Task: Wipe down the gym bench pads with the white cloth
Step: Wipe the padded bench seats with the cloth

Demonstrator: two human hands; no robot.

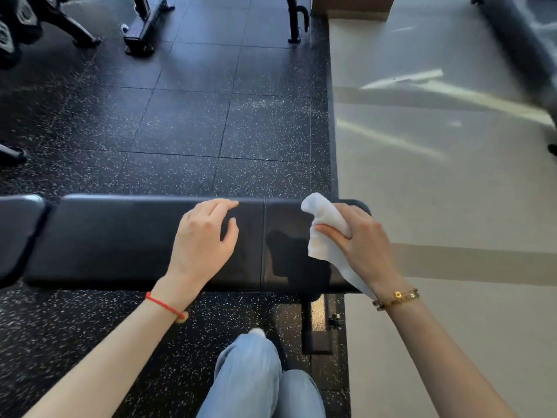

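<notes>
A long black bench pad (pixel 120 239) runs left to right across the middle of the view, with a stitched seam right of centre. A second, shorter pad (pixel 18 230) adjoins it at the far left. My left hand (pixel 205 239) rests flat on the long pad, fingers relaxed, reaching its far edge. My right hand (pixel 361 245) grips a crumpled white cloth (pixel 325 233) over the pad's right end. One end of the cloth sticks up above my fingers and the other trails down past my wrist.
The bench's metal foot (pixel 316 327) stands under the right end, beside my legs in blue jeans (pixel 256 381). Speckled black rubber flooring (pixel 180 116) lies beyond the bench, pale smooth floor (pixel 437 176) to the right. Dark equipment frames (pixel 144 28) stand at the back left.
</notes>
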